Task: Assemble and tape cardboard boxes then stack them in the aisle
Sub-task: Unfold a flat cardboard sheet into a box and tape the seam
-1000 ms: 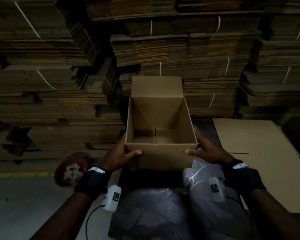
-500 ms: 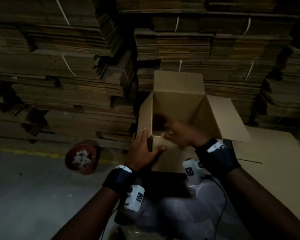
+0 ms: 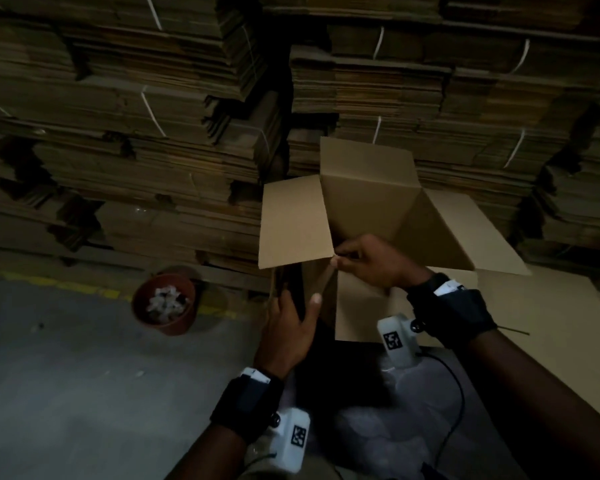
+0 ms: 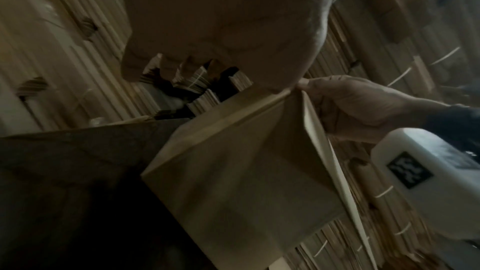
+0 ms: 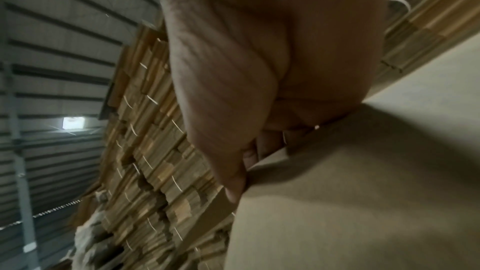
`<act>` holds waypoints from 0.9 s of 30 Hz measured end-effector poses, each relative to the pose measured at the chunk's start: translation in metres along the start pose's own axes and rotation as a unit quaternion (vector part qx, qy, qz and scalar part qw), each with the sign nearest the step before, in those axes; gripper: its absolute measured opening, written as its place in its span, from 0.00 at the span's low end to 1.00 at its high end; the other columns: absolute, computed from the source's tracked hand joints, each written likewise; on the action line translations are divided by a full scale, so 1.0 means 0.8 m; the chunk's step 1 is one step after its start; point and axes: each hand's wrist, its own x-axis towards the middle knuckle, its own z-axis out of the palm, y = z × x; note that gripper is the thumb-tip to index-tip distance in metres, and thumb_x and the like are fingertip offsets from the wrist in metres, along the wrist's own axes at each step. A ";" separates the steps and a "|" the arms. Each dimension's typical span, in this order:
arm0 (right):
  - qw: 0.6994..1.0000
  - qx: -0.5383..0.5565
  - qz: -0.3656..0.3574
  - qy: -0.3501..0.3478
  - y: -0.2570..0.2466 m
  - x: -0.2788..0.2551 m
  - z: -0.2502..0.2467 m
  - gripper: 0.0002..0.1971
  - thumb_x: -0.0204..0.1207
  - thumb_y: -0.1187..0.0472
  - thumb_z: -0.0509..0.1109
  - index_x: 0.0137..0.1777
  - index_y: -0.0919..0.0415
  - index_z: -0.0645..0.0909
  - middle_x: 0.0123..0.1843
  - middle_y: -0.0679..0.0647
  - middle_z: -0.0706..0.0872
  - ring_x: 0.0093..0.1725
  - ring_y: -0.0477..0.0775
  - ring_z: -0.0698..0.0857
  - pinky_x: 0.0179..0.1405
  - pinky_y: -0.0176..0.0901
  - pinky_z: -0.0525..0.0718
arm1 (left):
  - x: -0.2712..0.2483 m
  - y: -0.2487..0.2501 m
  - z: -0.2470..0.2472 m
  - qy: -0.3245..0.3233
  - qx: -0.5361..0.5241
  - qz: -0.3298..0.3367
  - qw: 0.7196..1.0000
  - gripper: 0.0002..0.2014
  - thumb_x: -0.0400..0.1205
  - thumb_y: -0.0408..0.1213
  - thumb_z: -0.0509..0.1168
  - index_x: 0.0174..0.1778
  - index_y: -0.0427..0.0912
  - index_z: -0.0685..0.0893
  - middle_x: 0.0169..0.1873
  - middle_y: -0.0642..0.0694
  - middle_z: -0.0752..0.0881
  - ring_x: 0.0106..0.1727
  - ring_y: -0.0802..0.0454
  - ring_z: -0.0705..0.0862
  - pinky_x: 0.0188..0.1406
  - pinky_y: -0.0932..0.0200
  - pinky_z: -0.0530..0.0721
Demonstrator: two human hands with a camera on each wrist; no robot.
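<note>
Cardboard box | brown, top flaps splayed open | both hands at near corner

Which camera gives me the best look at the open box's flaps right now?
Head view: the cardboard box shows whole, far, left and right flaps spread, right hand pinching the near-left corner. Left wrist shows only that corner and one wall; right wrist only a blurred panel.

Black wrist straps, white marker-tagged cameras.
</note>
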 end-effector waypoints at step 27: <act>0.934 0.032 0.214 0.285 0.147 -0.148 -0.123 0.09 0.89 0.60 0.57 0.58 0.63 0.77 0.58 0.66 0.83 0.60 0.67 0.82 0.51 0.50 0.72 | 0.118 0.043 -0.045 -0.076 0.086 0.159 0.981 0.62 0.60 0.81 0.69 0.88 0.57 0.55 0.85 0.47 0.59 0.83 0.44 0.66 0.81 0.41 0.69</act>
